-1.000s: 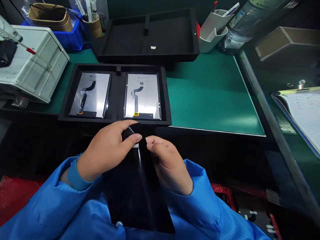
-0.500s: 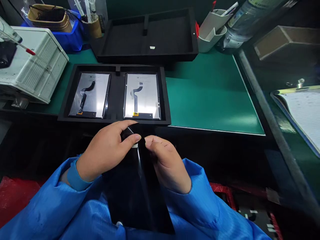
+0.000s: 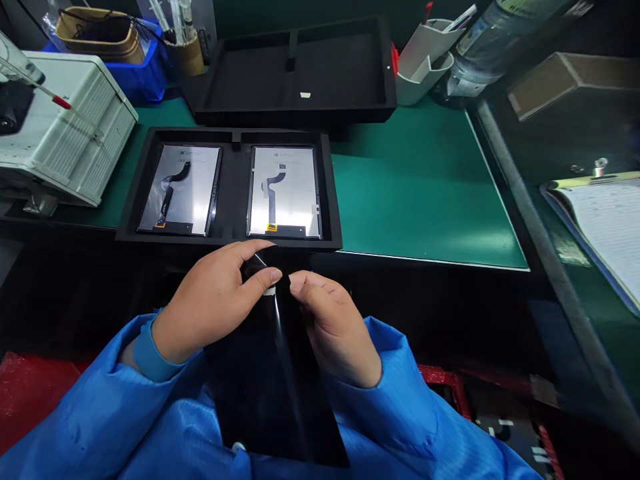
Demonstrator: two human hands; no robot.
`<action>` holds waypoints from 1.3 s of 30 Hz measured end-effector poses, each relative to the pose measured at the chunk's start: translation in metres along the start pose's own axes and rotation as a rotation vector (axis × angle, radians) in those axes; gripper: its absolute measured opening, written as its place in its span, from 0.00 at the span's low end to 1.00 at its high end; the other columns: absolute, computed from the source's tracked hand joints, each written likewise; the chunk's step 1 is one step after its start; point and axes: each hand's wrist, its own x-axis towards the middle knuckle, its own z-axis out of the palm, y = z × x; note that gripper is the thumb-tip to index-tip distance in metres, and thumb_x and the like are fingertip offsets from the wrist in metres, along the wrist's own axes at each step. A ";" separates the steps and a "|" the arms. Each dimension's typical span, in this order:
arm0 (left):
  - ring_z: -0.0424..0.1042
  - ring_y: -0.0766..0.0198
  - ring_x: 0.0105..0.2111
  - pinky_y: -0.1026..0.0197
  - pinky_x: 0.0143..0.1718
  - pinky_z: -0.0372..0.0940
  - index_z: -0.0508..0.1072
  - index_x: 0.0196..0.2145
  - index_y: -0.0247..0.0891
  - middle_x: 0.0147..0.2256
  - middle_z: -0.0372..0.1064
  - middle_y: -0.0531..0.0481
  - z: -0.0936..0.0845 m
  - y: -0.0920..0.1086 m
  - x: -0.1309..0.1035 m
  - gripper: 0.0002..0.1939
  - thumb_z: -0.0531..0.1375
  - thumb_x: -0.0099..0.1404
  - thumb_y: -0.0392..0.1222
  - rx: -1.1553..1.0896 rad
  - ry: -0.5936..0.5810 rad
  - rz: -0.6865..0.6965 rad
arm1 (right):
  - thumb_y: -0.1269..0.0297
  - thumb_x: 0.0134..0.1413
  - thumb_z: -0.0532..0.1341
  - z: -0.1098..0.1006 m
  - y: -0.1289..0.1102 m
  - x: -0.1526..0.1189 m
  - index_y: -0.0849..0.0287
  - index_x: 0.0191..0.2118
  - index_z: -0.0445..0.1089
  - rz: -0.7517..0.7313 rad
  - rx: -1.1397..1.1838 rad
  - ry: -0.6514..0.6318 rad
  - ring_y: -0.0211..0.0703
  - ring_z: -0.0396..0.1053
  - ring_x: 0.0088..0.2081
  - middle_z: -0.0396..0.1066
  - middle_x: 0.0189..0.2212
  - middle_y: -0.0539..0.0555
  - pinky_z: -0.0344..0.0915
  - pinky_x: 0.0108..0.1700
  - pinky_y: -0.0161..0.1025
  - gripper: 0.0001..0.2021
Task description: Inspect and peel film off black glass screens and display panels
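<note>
Barely any shift, both hands stay put | left hand [image 3: 210,303] and right hand [image 3: 335,327] pinching top edge of black panel [image 3: 270,393] over lap, before bench [image 3: 425,180] | step: picking at film corner | next needs steady peel

hands: 2 [image 3: 210,310] [image 3: 337,327]; black panels held: 1 [image 3: 275,393]; black foam trays: 2 [image 3: 233,193] [image 3: 295,110]; display modules in near tray: 2 [image 3: 181,190] [image 3: 285,192]; clipboards: 1 [image 3: 605,227]
</note>
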 end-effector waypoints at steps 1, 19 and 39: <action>0.77 0.49 0.42 0.56 0.40 0.70 0.78 0.52 0.43 0.36 0.79 0.49 0.000 0.000 0.000 0.20 0.61 0.66 0.52 0.000 0.009 0.003 | 0.58 0.41 0.66 0.000 0.001 0.000 0.58 0.23 0.69 -0.006 -0.007 0.001 0.37 0.55 0.25 0.61 0.20 0.47 0.54 0.31 0.38 0.09; 0.77 0.52 0.42 0.58 0.39 0.69 0.77 0.53 0.44 0.36 0.78 0.49 -0.001 0.001 -0.001 0.20 0.60 0.67 0.51 0.002 -0.011 -0.011 | 0.58 0.42 0.64 0.001 0.001 -0.001 0.58 0.24 0.70 0.005 -0.028 -0.009 0.38 0.57 0.25 0.64 0.20 0.47 0.54 0.31 0.39 0.08; 0.76 0.47 0.45 0.54 0.40 0.71 0.78 0.52 0.45 0.34 0.79 0.49 -0.001 0.003 -0.003 0.20 0.60 0.65 0.53 -0.055 0.011 0.007 | 0.58 0.43 0.64 -0.002 0.002 -0.002 0.58 0.26 0.73 0.024 -0.037 -0.016 0.37 0.55 0.24 0.62 0.19 0.46 0.51 0.30 0.38 0.08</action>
